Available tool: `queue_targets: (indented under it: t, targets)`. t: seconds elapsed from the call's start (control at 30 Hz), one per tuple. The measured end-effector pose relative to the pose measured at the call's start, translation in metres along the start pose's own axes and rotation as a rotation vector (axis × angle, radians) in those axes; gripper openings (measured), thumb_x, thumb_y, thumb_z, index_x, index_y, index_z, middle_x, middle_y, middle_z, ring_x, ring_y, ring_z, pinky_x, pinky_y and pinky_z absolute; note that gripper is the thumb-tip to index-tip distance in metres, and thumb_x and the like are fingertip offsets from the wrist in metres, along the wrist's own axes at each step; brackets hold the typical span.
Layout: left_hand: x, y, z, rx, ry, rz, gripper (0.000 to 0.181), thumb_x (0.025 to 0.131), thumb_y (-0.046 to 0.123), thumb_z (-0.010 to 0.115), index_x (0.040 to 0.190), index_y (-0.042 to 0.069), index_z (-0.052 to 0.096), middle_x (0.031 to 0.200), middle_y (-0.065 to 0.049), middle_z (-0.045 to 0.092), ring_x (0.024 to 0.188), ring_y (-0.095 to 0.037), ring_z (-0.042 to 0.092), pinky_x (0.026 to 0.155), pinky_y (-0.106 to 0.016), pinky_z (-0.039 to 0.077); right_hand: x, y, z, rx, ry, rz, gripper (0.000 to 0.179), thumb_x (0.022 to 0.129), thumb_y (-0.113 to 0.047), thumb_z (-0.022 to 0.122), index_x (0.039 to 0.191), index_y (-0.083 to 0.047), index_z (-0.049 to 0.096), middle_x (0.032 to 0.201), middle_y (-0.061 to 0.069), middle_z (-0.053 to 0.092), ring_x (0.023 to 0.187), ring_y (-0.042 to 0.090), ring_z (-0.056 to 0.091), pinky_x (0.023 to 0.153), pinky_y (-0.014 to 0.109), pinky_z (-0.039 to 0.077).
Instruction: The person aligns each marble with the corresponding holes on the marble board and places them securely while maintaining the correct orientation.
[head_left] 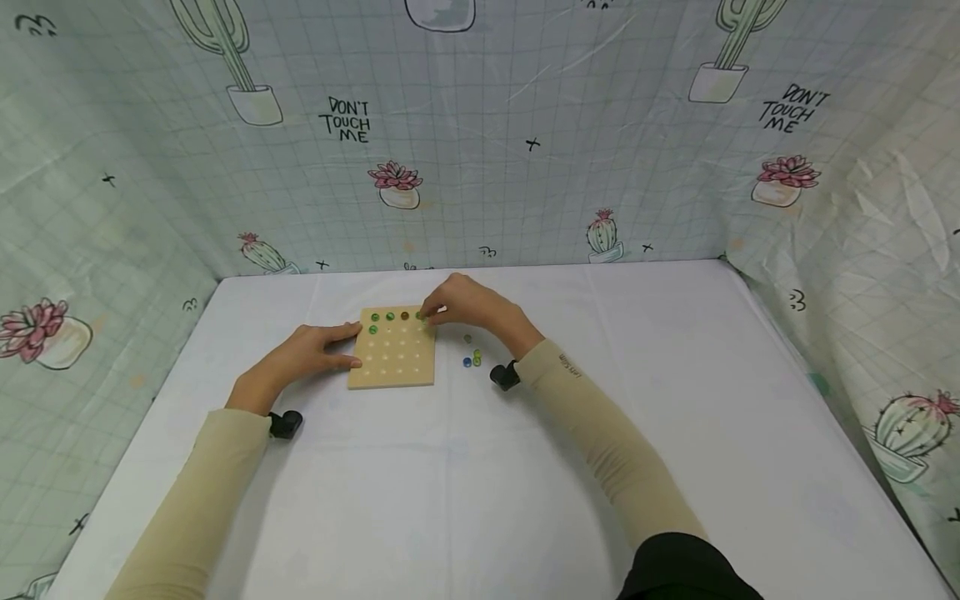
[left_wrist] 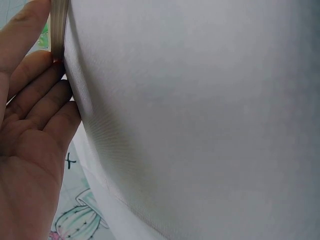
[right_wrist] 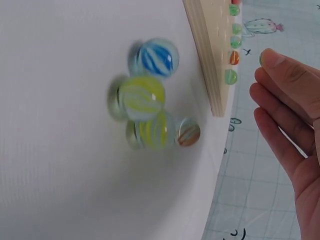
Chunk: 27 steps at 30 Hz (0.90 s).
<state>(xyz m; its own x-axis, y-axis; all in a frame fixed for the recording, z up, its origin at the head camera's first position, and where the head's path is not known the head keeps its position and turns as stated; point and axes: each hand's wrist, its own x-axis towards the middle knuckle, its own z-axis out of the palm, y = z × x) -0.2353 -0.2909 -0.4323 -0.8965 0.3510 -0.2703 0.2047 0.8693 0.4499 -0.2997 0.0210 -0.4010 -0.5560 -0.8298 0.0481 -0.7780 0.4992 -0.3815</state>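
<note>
Well, printed sheets flank board and white table.

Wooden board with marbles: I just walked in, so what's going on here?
A person's left hand touches the left edge of the wooden board. The right hand pinches what looks like a marble near the board's far right corner. Several marbles sit on it; four loose ones lie on the table alongside.

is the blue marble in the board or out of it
Out: both the head and right wrist views show the blue marble on the white tabletop, beside the wooden board.
</note>
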Motion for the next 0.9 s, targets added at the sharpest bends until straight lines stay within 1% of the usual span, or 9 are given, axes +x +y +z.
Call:
queue_targets:
  t: [0.2, 0.33, 0.57, 0.8, 0.9]
  targets:
    - [0.002, -0.002, 0.001, 0.000, -0.006, -0.006, 0.092, 0.087, 0.056, 0.074, 0.158, 0.013, 0.036, 0.161, -0.019, 0.031, 0.150, -0.044, 0.026, 0.120, -0.061, 0.025, 0.004, -0.005, 0.007, 0.012, 0.041, 0.049, 0.021, 0.093, -0.020, 0.077, 0.112, -0.011, 0.080, 0.109, -0.001, 0.078, 0.096, 0.007, 0.071, 0.084, 0.014, 0.054]
    - [0.002, -0.003, 0.001, -0.002, -0.010, -0.007, 0.092, 0.086, 0.056, 0.074, 0.158, 0.013, 0.036, 0.161, -0.019, 0.031, 0.150, -0.044, 0.026, 0.120, -0.062, 0.025, 0.007, -0.008, 0.011, 0.033, 0.079, 0.086, 0.022, 0.092, -0.025, 0.077, 0.110, -0.012, 0.081, 0.106, -0.001, 0.078, 0.092, 0.006, 0.072, 0.081, 0.015, 0.054]
    - [0.003, -0.003, 0.001, -0.004, -0.008, -0.004, 0.092, 0.086, 0.056, 0.075, 0.158, 0.013, 0.038, 0.161, -0.018, 0.032, 0.150, -0.043, 0.027, 0.119, -0.061, 0.026, 0.012, -0.015, 0.019, 0.085, 0.126, 0.129, 0.022, 0.091, -0.025, 0.079, 0.108, -0.011, 0.082, 0.103, 0.000, 0.079, 0.087, 0.006, 0.072, 0.078, 0.016, 0.055]
    - [0.003, -0.003, 0.001, 0.015, -0.013, -0.004, 0.092, 0.087, 0.059, 0.073, 0.158, 0.014, 0.037, 0.162, -0.017, 0.032, 0.149, -0.043, 0.027, 0.119, -0.062, 0.026, 0.018, -0.023, 0.028, 0.082, 0.148, 0.181, 0.023, 0.094, -0.028, 0.074, 0.112, -0.014, 0.081, 0.109, -0.002, 0.078, 0.099, 0.009, 0.071, 0.082, 0.018, 0.054]
    - [0.003, -0.003, 0.000, 0.016, -0.014, -0.005, 0.092, 0.086, 0.060, 0.072, 0.158, 0.015, 0.037, 0.162, -0.017, 0.032, 0.150, -0.043, 0.027, 0.119, -0.062, 0.026, 0.022, -0.027, 0.031, 0.081, 0.162, 0.212, 0.023, 0.095, -0.029, 0.074, 0.112, -0.015, 0.081, 0.110, -0.003, 0.078, 0.098, 0.009, 0.070, 0.079, 0.018, 0.053]
